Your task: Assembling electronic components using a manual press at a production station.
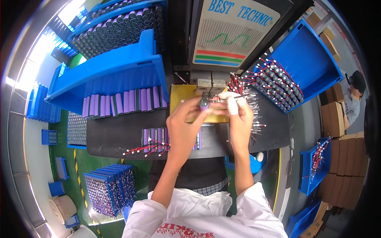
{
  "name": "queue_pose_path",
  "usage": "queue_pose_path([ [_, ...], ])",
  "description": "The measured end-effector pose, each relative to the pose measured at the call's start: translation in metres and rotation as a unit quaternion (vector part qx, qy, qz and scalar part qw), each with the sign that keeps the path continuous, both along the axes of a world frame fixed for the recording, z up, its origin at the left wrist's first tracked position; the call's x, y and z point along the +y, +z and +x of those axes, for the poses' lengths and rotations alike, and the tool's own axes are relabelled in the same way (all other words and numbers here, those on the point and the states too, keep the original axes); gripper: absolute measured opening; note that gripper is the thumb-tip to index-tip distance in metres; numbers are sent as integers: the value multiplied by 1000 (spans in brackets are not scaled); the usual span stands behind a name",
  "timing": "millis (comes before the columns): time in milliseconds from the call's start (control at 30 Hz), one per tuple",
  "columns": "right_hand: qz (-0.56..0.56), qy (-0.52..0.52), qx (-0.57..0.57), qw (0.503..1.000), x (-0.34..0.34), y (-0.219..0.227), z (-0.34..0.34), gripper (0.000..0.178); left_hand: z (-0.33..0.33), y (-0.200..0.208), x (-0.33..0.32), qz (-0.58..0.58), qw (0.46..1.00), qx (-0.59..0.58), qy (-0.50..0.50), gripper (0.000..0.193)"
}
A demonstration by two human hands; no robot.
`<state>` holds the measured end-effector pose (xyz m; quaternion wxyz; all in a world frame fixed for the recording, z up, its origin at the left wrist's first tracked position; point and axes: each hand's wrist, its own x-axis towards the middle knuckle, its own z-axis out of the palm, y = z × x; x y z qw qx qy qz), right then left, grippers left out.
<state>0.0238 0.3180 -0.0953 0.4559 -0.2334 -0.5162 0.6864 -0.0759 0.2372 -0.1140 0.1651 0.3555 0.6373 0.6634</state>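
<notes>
A purple cylindrical battery cell [204,104] stands end-up under the metal welding head [211,84] of a bench machine. My left hand [182,123] pinches this cell from the left, its fingers somewhat blurred. From the right, my right hand [240,117], with white covers on some fingers, closes at the cell's end; what lies between its fingertips is too small and blurred to make out. Both hands are over a yellow plate [180,93]. Beneath my left wrist lies a row of purple cells [155,135] with red and black wire leads [149,149].
At the left, a tilted blue bin [115,71] spills purple cells [127,102] onto the black table [115,137]. Loose wire leads [254,115] lie right of the plate, beside a blue bin [305,55] of wired cells. A person [353,99] is at the far right.
</notes>
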Motion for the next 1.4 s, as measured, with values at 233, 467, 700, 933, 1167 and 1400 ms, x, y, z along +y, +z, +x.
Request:
queue_pose_path([
  [233,141,40,-206,967,0,5,21,18,35,4,-30,14,978,208,8,37],
  [467,75,102,-200,971,-13,22,24,19,30,-19,-29,82,943,311,90,41],
  [700,193,59,-244,949,-18,37,28,20,-9,1,-33,-3,919,-315,-237,29],
  [933,205,32,-231,951,-22,28,27,32,-14,17,-30,-63,912,-287,-287,36],
  [1167,488,-50,-262,831,-20,10,28,46,0,14,-13,1,971,-188,-146,31],
  [1400,552,-71,-318,768,-11,16,21,51,9,-6,5,34,999,26,28,22],
])
